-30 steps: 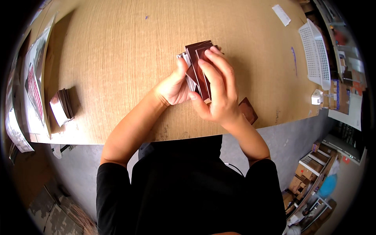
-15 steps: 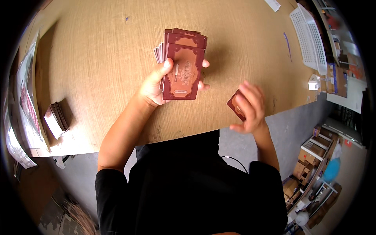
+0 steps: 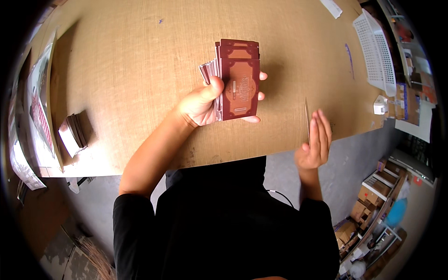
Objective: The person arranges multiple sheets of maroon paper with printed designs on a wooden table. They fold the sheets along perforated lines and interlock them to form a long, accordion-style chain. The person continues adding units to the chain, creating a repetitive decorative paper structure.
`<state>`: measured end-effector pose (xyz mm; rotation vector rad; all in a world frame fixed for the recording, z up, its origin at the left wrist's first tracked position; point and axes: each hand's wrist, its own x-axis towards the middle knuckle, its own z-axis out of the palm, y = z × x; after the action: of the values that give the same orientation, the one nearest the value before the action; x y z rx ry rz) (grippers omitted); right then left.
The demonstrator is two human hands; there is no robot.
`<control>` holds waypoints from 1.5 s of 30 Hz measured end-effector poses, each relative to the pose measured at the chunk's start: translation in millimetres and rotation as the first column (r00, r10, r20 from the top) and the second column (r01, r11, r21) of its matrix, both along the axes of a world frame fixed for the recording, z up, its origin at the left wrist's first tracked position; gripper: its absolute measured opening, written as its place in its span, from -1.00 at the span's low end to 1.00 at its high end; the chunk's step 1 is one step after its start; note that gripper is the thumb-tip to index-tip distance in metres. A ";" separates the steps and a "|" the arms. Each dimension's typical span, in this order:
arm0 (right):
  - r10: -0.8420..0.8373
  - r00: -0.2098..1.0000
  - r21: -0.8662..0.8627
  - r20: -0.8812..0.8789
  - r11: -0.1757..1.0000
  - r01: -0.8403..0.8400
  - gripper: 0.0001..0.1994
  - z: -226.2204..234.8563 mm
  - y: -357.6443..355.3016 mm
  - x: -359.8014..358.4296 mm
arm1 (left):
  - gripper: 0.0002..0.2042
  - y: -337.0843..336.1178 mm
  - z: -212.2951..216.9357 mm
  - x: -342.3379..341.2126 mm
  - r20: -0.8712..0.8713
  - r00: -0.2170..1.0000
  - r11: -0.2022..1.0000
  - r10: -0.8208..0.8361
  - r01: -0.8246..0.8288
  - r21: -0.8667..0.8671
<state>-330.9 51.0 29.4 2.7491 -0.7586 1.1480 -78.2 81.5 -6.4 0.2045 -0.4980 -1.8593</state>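
A thick, staggered stack of dark red and orange cards (image 3: 240,86) is gripped in my left hand (image 3: 201,100), thumb over its left edge and fingertips showing past its right edge. Several cards fan out at the stack's upper left. Off to the right, my right hand (image 3: 316,144) is closed on a thin card (image 3: 307,119), turned nearly edge-on between thumb and fingers. The two hands are apart, both above the near part of the wooden table (image 3: 140,70). What the card's face looks like cannot be seen at this angle.
Another pile of cards (image 3: 73,133) stands at the table's left, beside clear plastic-wrapped packages (image 3: 39,102). A white perforated basket (image 3: 374,51) and a white plug-like block (image 3: 380,105) lie along the right edge. Shelves with cardboard boxes (image 3: 361,210) stand beyond, lower right.
My left hand and the stack have shifted right in the picture. My right hand has moved slightly right, and its card has turned from face-visible to edge-on.
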 end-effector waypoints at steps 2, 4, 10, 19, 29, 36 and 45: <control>-0.064 0.995 -0.066 0.072 0.995 0.069 -0.52 6.9 2.7 46.3 | -0.21 1.3 -2.6 -0.7 0.002 1.000 1.000 0.013 -0.013 0.028; -0.042 0.999 -0.127 0.033 0.991 0.046 -0.50 5.6 -2.5 91.9 | -0.24 4.8 -6.4 -1.1 0.041 0.999 0.997 0.022 -0.025 0.069; 0.204 0.959 0.212 -0.195 0.964 -0.162 -0.13 3.4 1.5 114.7 | -0.48 5.6 -2.1 10.0 0.032 0.997 0.982 0.068 -0.072 0.177; 0.385 0.902 0.408 -0.197 0.869 -0.282 0.08 34.9 -18.1 138.6 | -0.42 7.9 -2.9 11.3 0.051 0.996 0.969 -0.070 0.056 0.241; 0.476 0.876 0.565 -0.078 0.745 -0.354 0.11 25.2 -23.2 142.4 | -0.51 5.7 7.4 4.1 0.126 0.988 0.988 0.087 -0.101 0.116; 0.547 0.805 0.528 -0.229 0.765 -0.369 0.03 44.0 -22.0 159.0 | -0.51 13.1 4.6 16.7 0.001 0.998 0.996 0.068 -0.068 0.056; 0.802 0.552 0.500 -0.229 0.583 -0.640 0.02 49.0 31.1 273.9 | -0.57 121.4 8.6 103.8 0.129 0.920 0.899 0.369 -0.389 0.202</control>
<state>-57.0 82.2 78.4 3.5815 0.3752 0.3453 25.6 202.9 2.1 0.5024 -0.2804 -1.5218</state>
